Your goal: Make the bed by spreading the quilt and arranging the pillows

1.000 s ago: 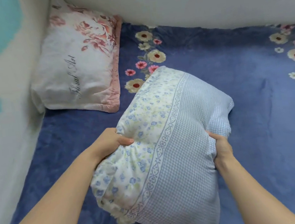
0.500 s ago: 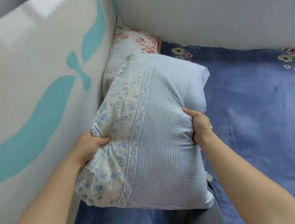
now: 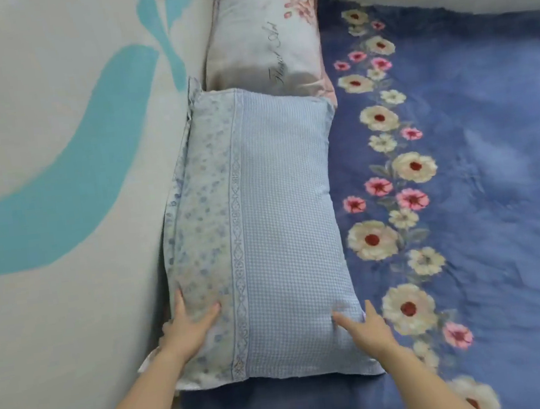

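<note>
Carrying one line of dark cursive script (image 3: 277, 72): far pillow (image 3: 253, 44), white with pink flowers. Running lengthwise beside its right edge, turned sideways to the camera. Reading roughly as "Floral Art", first word lying nearer blue pillow (image 3: 285, 229); blur softening the middle letters.

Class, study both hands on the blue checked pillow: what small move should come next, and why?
Probably a light smoothing press along the blue pillow with both palms. The left hand and right hand rest open on its near end. It lies flat along the wall, its far end meeting the pink floral pillow, so placing looks done.
</note>
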The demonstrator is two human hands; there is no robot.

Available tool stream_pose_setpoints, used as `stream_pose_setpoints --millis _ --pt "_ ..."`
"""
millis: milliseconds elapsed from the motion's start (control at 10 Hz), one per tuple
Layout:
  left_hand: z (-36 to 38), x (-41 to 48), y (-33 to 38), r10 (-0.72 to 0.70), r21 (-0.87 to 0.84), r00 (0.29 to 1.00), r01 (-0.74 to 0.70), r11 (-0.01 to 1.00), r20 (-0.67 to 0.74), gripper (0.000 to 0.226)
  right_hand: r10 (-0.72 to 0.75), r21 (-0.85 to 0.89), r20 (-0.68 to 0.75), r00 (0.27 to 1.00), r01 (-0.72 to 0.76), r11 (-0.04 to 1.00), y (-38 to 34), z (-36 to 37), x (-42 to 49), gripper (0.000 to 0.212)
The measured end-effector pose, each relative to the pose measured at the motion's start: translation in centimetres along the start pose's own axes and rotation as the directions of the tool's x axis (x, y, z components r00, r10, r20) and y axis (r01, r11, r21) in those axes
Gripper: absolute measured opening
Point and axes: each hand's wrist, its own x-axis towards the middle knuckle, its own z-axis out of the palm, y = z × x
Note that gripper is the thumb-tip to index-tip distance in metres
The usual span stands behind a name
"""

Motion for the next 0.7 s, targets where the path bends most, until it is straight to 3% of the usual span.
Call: stream_pose_setpoints --millis 100,200,300,400,500,600,700 --pt "0.2 0.3 -0.2 0.143 -0.031 0.988 -0.145 0.989 -0.05 0.11 0.027 0.188 0.04 0.999 -0.034 0.982 1.9 1.4 0.8 0.064" --pt "-0.8 -0.2 0.8 0.291 -0.058 0.934 -0.308 0.95 -0.208 0.081 -0.012 0.384 0.078 0.997 -0.019 0.923 1.1 2.2 1.0 0.024" --pt "-2.1 -1.0 0.5 0.298 0.039 0.861 -0.31 0.95 -0.411 0.064 0.026 0.416 0.151 0.988 -0.087 0.905 1.2 3.4 1.2 0.043" --pt "-3.1 -0.5 -2.5 0.167 0.298 0.943 -0.078 0.952 -0.288 0.065 0.022 0.217 0.121 0.992 -0.048 0.975 1.3 4.2 0.6 0.075" --pt "-3.3 -0.4 -5.9 -0.041 0.448 0.994 0.081 0.891 -0.099 0.073 0.009 -0.005 0.122 0.993 -0.009 1.0 2.6 4.2 0.6 0.097" --pt "-2.8 -2.6 -4.2 -0.014 0.535 0.993 0.074 0.842 -0.114 0.076 -0.045 -0.249 0.16 0.986 0.085 0.965 0.0 2.4 -1.7 0.047" --pt "-3.1 -6.4 0.0 0.118 0.533 0.993 -0.089 0.842 -0.02 0.071 -0.158 -0.38 0.123 0.98 0.193 0.905 -3.9 0.2 -5.7 0.039"
